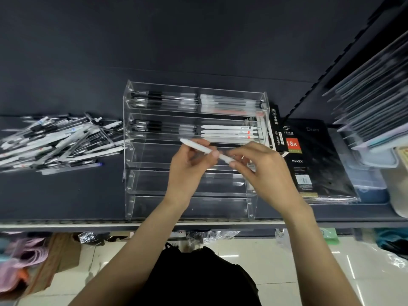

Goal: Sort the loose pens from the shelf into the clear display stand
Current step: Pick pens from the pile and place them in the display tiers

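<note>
A dark shelf [66, 195] in a stationery shop fills the upper half of the frame, with pale floor tiles seen below its front edge. At the centre, a white pen [207, 150] is held slantwise above the middle tiers of the clear display stand [130, 173]: it is pinched near its middle by the thumb and fingers of the left hand [189, 164], while its lower right end is gripped by the curled fingertips of the right hand [262, 166]. The two upper tiers of the stand are seen to be partly filled, black-capped pens on the left, white and frosted ones on the right; the lower tiers appear bare, though parts are hidden behind the hands. A large heap of loose pens [55, 142] is left at the left of the frame, so the task is judged far from done. A black diary [315, 164] and a gel pen box [276, 129] are seen to the right. The stacked items at the upper right are blurred and cut off.
</note>
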A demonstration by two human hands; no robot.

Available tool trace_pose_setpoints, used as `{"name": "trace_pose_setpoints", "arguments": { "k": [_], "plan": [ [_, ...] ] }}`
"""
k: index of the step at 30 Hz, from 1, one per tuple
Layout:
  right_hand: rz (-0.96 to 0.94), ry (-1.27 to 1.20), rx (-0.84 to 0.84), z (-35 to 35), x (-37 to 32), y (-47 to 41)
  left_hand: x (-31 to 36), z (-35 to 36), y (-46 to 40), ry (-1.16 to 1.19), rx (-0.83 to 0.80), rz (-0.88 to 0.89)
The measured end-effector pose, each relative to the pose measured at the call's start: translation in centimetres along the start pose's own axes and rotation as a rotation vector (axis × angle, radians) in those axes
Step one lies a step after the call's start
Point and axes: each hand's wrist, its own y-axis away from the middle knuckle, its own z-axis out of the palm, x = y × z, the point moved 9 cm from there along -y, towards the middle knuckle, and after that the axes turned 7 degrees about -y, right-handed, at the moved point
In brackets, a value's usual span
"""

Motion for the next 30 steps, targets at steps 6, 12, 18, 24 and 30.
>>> {"name": "trace_pose_setpoints", "arguments": {
  "k": [6, 12, 18, 24, 30],
  "plan": [
    [0.029, 0.358, 0.233, -4.9, 2.7, -2.6, 4.5, -3.1, -1.4, -0.718, 0.247, 0.501],
    [0.047, 0.607, -0.031, -1.7, 4.7, -6.8, 3.3, -0.5, -3.1, -1.385, 0.218, 0.819],
    [0.052, 0.581, -0.187, -0.4, 5.1, -7.4, 2.4, 0.0, -3.5, -1.432, 0.235, 0.81],
    [0.027, 0.777, -0.312, 1.3, 5.6, -7.4, 2.4, 0.5, -3.6, -1.448, 0.235, 0.838],
    [-0.019, 0.671, -0.163, -0.4, 3.6, -5.9, 3.2, 0.5, -3.2, -1.383, 0.237, 0.84]
  ]
}}
